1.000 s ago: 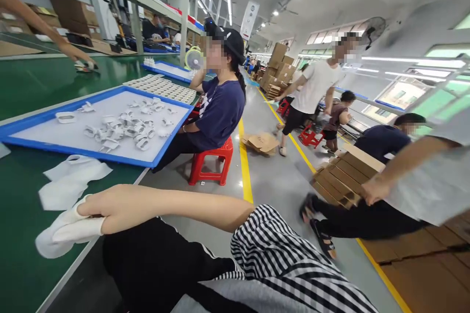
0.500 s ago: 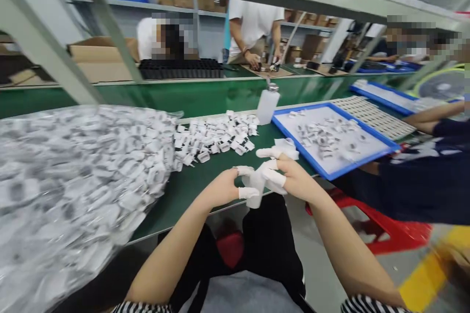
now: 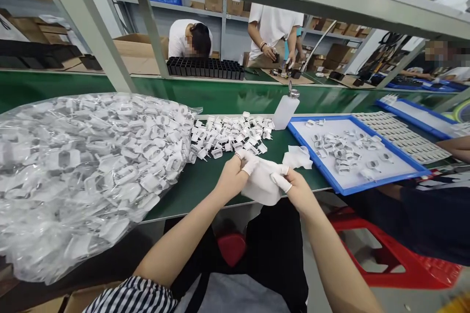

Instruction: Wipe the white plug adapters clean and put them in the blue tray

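White cloth [image 3: 261, 190] is pinched by left grip [image 3: 232, 178] and right grip [image 3: 299, 190]. Few parts [image 3: 341, 149] are laid in the blue tray [image 3: 382, 182]; a heap [image 3: 231, 137] is left.

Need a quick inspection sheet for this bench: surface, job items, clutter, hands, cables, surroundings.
Surface: green bench, a bare strip left of the hands.
Job's things: white cloth held over the bench edge; loose pile of white parts behind it.
Clutter: clear bag of parts at left; bottle upright; spare cloth; blue tray holding more parts.
Grippers: left hand and right hand both pinch the white cloth; white covers on the fingertips.
Cables: nothing seen on the bench.
Surroundings: seated person and standing person across the line; black tray; red stool at right.
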Demonstrator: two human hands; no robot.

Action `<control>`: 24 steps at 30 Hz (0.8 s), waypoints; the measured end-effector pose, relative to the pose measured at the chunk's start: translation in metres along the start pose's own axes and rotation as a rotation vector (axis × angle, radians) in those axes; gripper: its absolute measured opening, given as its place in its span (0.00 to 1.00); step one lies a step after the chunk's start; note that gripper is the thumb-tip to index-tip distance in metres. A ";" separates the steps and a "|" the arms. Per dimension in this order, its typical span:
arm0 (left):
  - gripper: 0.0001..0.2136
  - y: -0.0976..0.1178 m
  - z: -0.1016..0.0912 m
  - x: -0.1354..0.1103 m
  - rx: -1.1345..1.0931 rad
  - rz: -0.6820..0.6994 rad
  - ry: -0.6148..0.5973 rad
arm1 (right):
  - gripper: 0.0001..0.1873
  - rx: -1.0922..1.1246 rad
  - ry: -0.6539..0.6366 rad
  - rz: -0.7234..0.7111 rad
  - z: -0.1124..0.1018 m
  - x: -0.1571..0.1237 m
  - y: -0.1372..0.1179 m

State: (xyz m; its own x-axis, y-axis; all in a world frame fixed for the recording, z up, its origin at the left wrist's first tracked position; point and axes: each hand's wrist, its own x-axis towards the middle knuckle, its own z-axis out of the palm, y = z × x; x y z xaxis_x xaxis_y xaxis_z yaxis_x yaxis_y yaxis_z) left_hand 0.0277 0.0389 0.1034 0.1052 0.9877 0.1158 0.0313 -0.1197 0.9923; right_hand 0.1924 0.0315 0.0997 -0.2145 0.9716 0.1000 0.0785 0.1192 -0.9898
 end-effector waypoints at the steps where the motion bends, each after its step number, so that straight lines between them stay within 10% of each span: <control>1: 0.07 0.006 -0.001 0.001 0.150 0.052 -0.003 | 0.12 0.043 0.008 0.008 0.003 -0.003 0.009; 5: 0.03 0.034 -0.005 0.006 0.770 0.254 -0.292 | 0.23 0.168 -0.043 -0.003 0.011 -0.011 0.040; 10: 0.03 0.067 -0.003 0.002 0.853 0.333 -0.517 | 0.34 0.272 -0.348 -0.132 0.011 -0.003 0.049; 19: 0.09 0.055 -0.003 -0.001 0.939 0.117 -0.322 | 0.23 0.162 -0.131 -0.132 0.018 -0.015 0.038; 24: 0.12 0.033 -0.008 -0.007 0.745 0.088 -0.179 | 0.33 0.158 0.014 -0.105 0.014 -0.025 0.025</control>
State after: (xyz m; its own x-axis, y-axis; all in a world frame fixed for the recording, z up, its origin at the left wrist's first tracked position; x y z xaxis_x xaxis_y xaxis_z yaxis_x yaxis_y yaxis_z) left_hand 0.0197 0.0293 0.1359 0.2955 0.9476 0.1211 0.6694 -0.2959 0.6814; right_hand 0.1857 0.0071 0.0712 -0.2002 0.9584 0.2034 -0.0978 0.1870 -0.9775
